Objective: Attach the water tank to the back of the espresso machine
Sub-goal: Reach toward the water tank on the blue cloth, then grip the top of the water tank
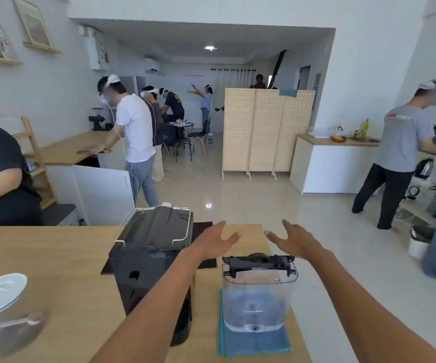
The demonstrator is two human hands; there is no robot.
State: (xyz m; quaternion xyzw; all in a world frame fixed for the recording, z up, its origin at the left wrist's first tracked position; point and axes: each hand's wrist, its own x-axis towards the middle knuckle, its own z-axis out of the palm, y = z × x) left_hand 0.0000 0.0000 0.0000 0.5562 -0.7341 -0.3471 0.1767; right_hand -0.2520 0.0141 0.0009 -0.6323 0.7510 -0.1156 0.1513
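Water tank [257, 299] (on cloth [253, 341]) near table [54, 258] edge; 2 empty hands above.

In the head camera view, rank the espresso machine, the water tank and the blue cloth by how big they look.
1. Espresso machine, clearly largest.
2. Water tank.
3. Blue cloth, but the tank stands on it and hides much of it, so this order against the tank is unsure.

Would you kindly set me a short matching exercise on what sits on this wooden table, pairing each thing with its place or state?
Things:
1. water tank
2. espresso machine
3. left hand
4. blue cloth

Places or states:
A. open, empty, above the table
B. under the tank
C. upright, right of the machine
D. on a dark mat

Pairs: 1-C, 2-D, 3-A, 4-B
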